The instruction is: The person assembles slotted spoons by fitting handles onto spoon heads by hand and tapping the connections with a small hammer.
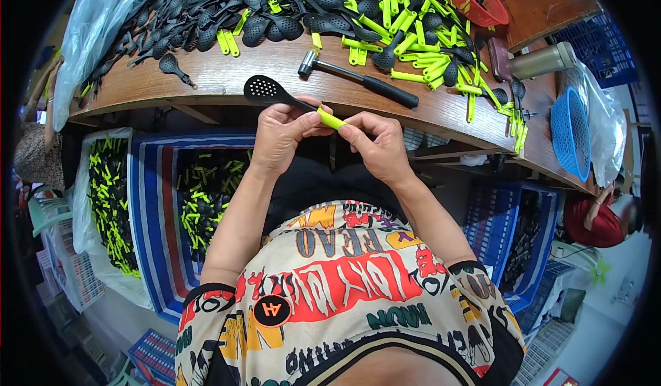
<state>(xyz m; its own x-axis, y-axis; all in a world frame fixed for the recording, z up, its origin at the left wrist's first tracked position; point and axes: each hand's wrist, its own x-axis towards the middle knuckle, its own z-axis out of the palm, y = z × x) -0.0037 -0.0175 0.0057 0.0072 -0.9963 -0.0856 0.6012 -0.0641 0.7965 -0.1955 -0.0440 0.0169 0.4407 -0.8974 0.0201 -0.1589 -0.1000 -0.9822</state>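
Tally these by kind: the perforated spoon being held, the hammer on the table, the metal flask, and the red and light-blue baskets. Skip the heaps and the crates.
Held perforated spoon: 1
Hammer: 1
Metal flask: 1
Baskets, one red basket and one light-blue basket: 2
Total: 5

Light is fairly bright on the wooden tabletop [220, 77], with pale sheen; below is dimmer. Edges bend strongly, corners are black.

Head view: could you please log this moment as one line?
left hand: holding perforated spoon | right hand: pinching its green handle | hammer: lying on table
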